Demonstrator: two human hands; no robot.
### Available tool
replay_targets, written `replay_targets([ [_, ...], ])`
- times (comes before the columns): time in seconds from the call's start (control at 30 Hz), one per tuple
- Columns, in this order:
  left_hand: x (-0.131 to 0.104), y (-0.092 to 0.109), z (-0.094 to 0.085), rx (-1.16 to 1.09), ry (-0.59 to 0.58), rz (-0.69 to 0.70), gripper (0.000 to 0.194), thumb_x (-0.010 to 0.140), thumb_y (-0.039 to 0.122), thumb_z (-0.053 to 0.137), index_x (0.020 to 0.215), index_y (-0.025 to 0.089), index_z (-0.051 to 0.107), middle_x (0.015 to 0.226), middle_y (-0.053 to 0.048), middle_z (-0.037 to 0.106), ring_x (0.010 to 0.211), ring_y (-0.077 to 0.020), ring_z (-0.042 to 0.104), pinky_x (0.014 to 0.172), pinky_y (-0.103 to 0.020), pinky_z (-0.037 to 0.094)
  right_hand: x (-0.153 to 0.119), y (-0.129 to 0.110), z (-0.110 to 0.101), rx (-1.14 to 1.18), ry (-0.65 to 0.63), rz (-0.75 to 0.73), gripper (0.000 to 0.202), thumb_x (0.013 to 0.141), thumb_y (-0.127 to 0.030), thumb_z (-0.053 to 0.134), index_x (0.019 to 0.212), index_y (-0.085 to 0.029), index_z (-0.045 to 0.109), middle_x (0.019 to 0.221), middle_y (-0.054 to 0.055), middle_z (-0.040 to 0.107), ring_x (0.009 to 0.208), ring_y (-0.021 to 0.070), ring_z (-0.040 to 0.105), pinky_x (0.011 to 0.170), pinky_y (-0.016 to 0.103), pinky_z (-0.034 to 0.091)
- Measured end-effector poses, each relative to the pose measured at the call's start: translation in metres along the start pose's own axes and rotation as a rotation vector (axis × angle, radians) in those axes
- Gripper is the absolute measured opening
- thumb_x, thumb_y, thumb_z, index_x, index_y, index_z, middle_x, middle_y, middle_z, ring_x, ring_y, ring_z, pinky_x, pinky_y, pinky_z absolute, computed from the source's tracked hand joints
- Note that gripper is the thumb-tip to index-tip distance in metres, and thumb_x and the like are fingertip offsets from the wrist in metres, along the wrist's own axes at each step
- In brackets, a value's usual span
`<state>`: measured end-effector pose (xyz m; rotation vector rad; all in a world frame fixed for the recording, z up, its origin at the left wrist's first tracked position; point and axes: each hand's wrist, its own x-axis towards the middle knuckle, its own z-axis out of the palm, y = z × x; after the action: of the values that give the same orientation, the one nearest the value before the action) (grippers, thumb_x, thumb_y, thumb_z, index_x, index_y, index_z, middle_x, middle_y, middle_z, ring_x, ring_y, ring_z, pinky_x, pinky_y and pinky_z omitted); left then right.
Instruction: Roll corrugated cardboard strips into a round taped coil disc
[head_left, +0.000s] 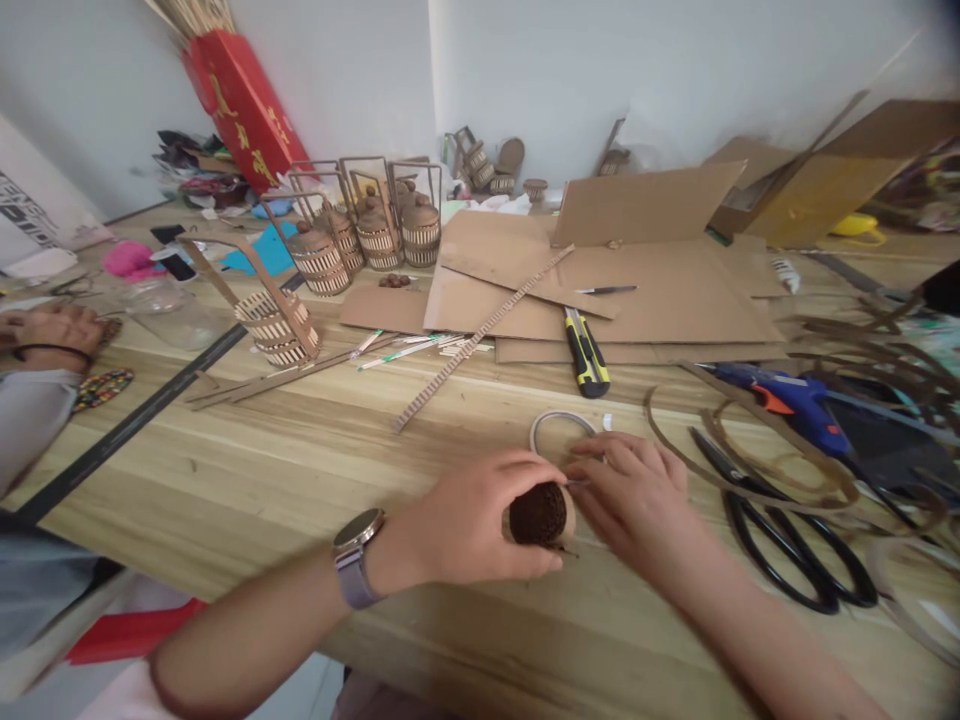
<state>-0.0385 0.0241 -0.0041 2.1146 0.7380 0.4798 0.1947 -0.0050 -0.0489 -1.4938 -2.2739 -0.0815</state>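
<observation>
One small round piece (538, 515), dark brown inside and paler along its outer wall, is held just above or on the counter (352, 430); which of the two I cannot tell. At its nine o'clock the left hand (465, 520) grips it, fingers curved over the far side and thumb along the near side; a watch (358, 540) is on that wrist. At three o'clock the right hand (637, 490) has thumb and fingers pressed together by the rim, pinching what looks like a thin pale sliver (577, 483).

Just beyond, toward twelve, lies a pale loop (534, 432), partly behind the right hand. Farther out, between twelve and one, a yellow-and-black utility knife (587, 360) leans against flat cardboard (675, 290). A slatted strip (480, 345) slants across at eleven. Black-handled scissors (780, 545) lie at three among curled brown strips (810, 490), with a blue glue gun (802, 405) at two. A handled slatted basket (274, 325) stands at ten, and a group of similar baskets (382, 235) at eleven. Between nine and ten rests a co-worker's hand (56, 330).
</observation>
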Motion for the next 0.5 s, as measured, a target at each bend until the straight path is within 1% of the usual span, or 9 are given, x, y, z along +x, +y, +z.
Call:
replay_targets([
  [0.07,0.000,-0.002,0.000,0.050,-0.095,0.013,0.061,0.072,0.034,0.081,0.126,0.013,0.061,0.151,-0.020,0.042,0.134,-0.0323,0.049,0.112,-0.042,0.041,0.001,-0.005,-0.002,0.044,0.014,-0.040,0.018,0.094,-0.021,0.052,0.097,-0.027,0.069,0.108,0.008,0.070,0.111,0.0297,0.056,0.091,0.052,0.041],
  [0.1,0.000,-0.003,0.000,0.070,-0.136,0.022,0.061,0.071,0.033,0.082,0.125,0.013,0.062,0.153,-0.020,0.039,0.134,-0.0333,0.049,0.112,-0.042,0.041,0.002,-0.005,-0.004,0.085,0.025,-0.061,0.019,0.094,-0.020,0.050,0.098,-0.026,0.067,0.110,0.008,0.069,0.113,0.0292,0.055,0.092,0.051,0.041],
  [0.13,0.000,-0.004,0.001,0.082,-0.173,0.035,0.060,0.070,0.033,0.082,0.123,0.013,0.062,0.153,-0.020,0.039,0.132,-0.0333,0.051,0.111,-0.042,0.042,0.003,-0.005,-0.006,0.126,0.039,-0.088,0.019,0.095,-0.019,0.049,0.100,-0.027,0.066,0.113,0.009,0.067,0.116,0.0288,0.054,0.093,0.050,0.042],
  [0.2,0.000,-0.006,0.001,0.085,-0.217,0.076,0.060,0.070,0.035,0.082,0.122,0.012,0.063,0.146,-0.018,0.050,0.125,-0.0322,0.058,0.109,-0.040,0.044,0.003,-0.003,-0.012,0.182,0.078,-0.143,0.018,0.095,-0.020,0.050,0.103,-0.027,0.065,0.121,0.009,0.063,0.121,0.0287,0.051,0.095,0.049,0.042],
  [0.27,0.000,-0.008,0.001,0.080,-0.220,0.103,0.061,0.070,0.038,0.081,0.123,0.012,0.064,0.139,-0.017,0.057,0.123,-0.0318,0.060,0.109,-0.039,0.044,0.004,-0.001,-0.016,0.190,0.137,-0.142,0.017,0.094,-0.023,0.054,0.107,-0.028,0.062,0.125,0.010,0.062,0.121,0.0293,0.052,0.096,0.049,0.043],
  [0.33,0.000,-0.008,0.001,0.074,-0.195,0.104,0.063,0.071,0.041,0.081,0.125,0.014,0.063,0.140,-0.016,0.057,0.126,-0.0320,0.057,0.110,-0.039,0.043,0.004,0.002,-0.019,0.185,0.175,-0.086,0.023,0.093,-0.029,0.058,0.116,-0.029,0.058,0.122,0.010,0.064,0.115,0.0290,0.057,0.093,0.048,0.047],
  [0.4,0.000,-0.007,0.002,0.063,-0.171,0.101,0.064,0.071,0.041,0.081,0.127,0.015,0.062,0.143,-0.015,0.055,0.130,-0.0312,0.054,0.112,-0.038,0.040,0.003,0.003,-0.020,0.179,0.183,-0.030,0.032,0.093,-0.034,0.060,0.123,-0.028,0.053,0.114,0.010,0.068,0.107,0.0279,0.062,0.088,0.045,0.050],
  [0.5,-0.001,-0.005,0.002,0.056,-0.142,0.108,0.064,0.072,0.040,0.081,0.127,0.014,0.062,0.142,-0.015,0.056,0.130,-0.0304,0.055,0.113,-0.037,0.040,0.002,0.003,-0.020,0.155,0.206,-0.004,0.030,0.094,-0.037,0.058,0.122,-0.028,0.052,0.107,0.008,0.070,0.099,0.0269,0.065,0.083,0.042,0.051],
])
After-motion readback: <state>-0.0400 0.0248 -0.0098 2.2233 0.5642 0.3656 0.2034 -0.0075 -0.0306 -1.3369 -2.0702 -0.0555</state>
